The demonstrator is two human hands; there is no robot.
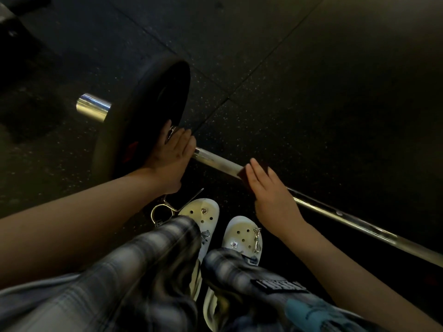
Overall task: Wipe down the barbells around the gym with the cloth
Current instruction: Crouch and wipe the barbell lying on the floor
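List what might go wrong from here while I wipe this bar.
1. The silver spring collar clip lies on the dark floor, so the black round weight plate may be unclamped. It could shift against the left hand resting beside it.
2. The right hand pressing the dark cloth on the steel barbell shaft could roll the bar toward the white clogs.
3. The clip by the feet could be stepped on.

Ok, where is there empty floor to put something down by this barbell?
The floor beyond the bar is bare and wide. The near side is crowded: two shoes, a spring clip, and both hands on the bar, the left hand by the plate, the right hand on the cloth.
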